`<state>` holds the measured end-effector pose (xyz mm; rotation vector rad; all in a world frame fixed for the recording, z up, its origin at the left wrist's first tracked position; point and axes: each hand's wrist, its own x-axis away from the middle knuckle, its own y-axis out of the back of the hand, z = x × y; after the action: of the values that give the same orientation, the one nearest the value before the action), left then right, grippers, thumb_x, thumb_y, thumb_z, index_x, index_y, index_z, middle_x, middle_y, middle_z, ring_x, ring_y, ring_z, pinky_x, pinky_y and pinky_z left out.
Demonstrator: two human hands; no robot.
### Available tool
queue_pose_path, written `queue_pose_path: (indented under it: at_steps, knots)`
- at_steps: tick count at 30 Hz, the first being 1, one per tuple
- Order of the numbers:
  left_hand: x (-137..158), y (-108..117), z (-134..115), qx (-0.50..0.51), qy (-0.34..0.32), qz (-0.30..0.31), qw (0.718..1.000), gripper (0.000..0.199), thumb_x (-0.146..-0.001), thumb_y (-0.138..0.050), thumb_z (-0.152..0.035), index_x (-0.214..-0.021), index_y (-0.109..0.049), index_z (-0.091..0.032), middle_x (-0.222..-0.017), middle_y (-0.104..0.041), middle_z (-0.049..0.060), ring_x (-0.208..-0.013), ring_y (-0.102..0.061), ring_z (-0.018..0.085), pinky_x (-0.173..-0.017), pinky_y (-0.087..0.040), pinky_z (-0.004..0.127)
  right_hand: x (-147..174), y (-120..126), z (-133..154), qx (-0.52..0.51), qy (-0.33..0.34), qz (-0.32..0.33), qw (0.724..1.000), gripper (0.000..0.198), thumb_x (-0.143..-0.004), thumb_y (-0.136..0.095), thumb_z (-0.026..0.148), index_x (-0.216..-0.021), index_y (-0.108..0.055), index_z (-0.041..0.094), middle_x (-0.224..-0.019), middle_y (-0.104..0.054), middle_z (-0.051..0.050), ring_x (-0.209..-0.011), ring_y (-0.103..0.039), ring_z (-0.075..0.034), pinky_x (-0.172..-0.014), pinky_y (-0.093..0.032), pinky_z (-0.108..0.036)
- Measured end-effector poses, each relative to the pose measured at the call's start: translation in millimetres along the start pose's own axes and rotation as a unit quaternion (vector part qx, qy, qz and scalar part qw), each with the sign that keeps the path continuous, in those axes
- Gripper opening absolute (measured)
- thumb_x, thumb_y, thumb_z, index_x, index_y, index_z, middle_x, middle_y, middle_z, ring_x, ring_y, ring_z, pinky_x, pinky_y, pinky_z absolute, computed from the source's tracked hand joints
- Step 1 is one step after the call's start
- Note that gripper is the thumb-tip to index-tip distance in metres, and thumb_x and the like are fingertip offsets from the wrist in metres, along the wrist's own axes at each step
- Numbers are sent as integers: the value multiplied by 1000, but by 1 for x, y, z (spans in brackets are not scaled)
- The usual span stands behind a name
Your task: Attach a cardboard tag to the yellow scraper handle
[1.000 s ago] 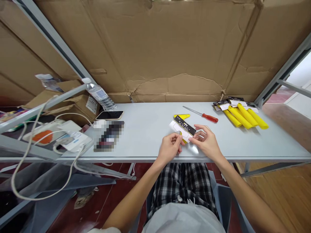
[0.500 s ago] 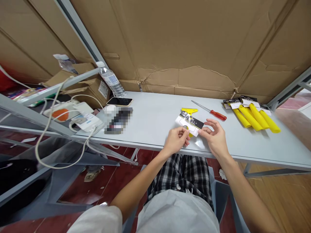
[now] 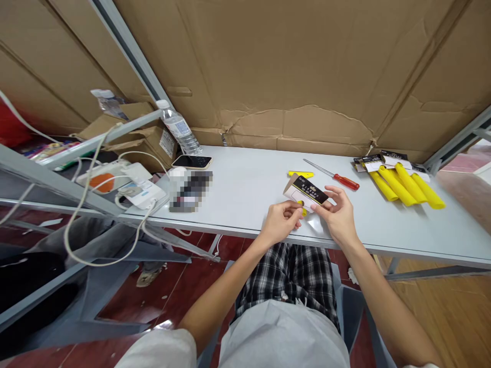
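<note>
Packing workshop, cardboard walls (image 3: pixel 291 66) (metal racking (image 3: pixel 126 51))

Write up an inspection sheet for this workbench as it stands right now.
Surface: grey table, mostly bare in the middle.
Job's things: card with a black strip, lifted off the table; a yellow part shows beneath it.
Clutter: yellow piece, red screwdriver, yellow rolls with cards at far right, phone, bottle, a blurred item beside the phone.
Fingers: left hand pinches the card's lower edge; right hand grips its right end.
Cables: white cords loop off the left rack.
Surroundings: cardboard wall, metal frame, wood floor.
</note>
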<state>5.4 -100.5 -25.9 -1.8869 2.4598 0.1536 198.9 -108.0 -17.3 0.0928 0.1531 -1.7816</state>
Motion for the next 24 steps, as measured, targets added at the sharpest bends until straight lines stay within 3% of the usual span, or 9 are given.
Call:
queue_pose_path:
  at_steps: [3, 7, 12, 16, 20, 24]
  knots:
    - [-6, 12, -7, -137, -112, 14, 984, 14, -95, -72, -27, -105, -81, -23, -99, -83, 7, -69, -73, 17, -69, -62, 33, -2, 23, 1, 8, -39, 26, 999, 75, -63, -102, 50, -123, -66, 23, -118, -77, -7, -91, -75, -16, -87, -65, -34]
    - [-26, 34, -11, -295, -246, 28, 923, 26, -93, -59, -8, -98, -80, -22, -116, -79, 8, -86, -73, 18, -76, -60, 32, 0, 49, 7, 48, -90, 99, 990, 70, -66, -101, 55, -120, -71, 21, -101, -82, -6, -82, -74, -18, -78, -62, -33]
    - [-56, 52, -8, -395, -332, 87, 852, 40, -93, -53, 0, -117, -77, -21, -145, -69, 12, -121, -71, 26, -105, -60, 43, 3, 57, 16, 132, -90, 176, 971, 64, -78, -90, 64, -118, -65, 21, -79, -74, 2, -63, -60, -12, -55, -41, -23]
    - [-81, 57, -3, -439, -370, 143, 806, 40, -100, -54, -2, -128, -76, -20, -157, -62, 17, -137, -63, 31, -115, -55, 53, 2, 55, 22, 169, -72, 241, 953, 55, -88, -80, 66, -115, -59, 23, -77, -71, 4, -59, -57, -11, -52, -38, -23]
    - [-101, 58, 2, -479, -363, 175, 780, 49, -103, -63, -8, -145, -73, -30, -165, -59, 14, -148, -54, 35, -118, -50, 59, 2, 56, 28, 220, -34, 287, 932, 39, -97, -72, 56, -113, -63, 22, -81, -73, 2, -66, -62, -13, -58, -44, -24]
    - [-112, 57, 5, -510, -358, 212, 753, 51, -102, -69, -10, -144, -75, -37, -171, -55, 10, -156, -48, 36, -119, -45, 58, 5, 57, 34, 241, -42, 354, 903, 31, -100, -68, 50, -115, -65, 23, -80, -73, 3, -69, -65, -14, -62, -48, -25]
